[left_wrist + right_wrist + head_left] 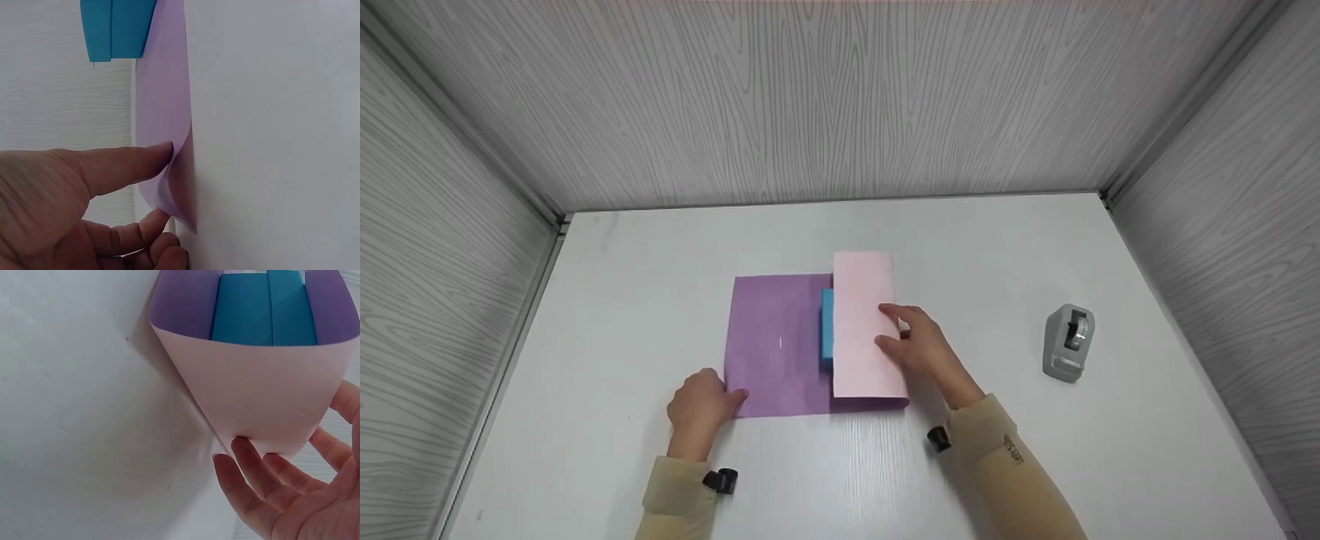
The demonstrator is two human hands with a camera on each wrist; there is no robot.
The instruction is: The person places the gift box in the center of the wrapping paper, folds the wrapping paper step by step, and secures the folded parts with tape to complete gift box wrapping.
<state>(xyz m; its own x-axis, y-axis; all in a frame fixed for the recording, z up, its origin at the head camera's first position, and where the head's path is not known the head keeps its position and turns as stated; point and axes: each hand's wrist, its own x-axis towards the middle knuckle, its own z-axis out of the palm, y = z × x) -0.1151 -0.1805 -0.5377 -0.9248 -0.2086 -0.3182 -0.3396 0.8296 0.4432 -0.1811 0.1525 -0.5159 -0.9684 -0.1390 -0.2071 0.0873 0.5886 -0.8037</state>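
A sheet of paper (776, 345), purple on one face and pink on the other, lies on the table with its right part folded over to the left. Under that pink flap (861, 322) sits a blue box (826, 326), mostly hidden from above; its end shows in the right wrist view. My left hand (699, 409) pinches the sheet's near left corner, thumb on the purple face and a finger beneath, curling the edge up. My right hand (919, 345) has its fingers spread against the pink outside of the fold.
A grey tape dispenser (1068, 343) stands on the white table (975, 247) at the right. Grey wood-grain panels (825, 105) close off the back and both sides.
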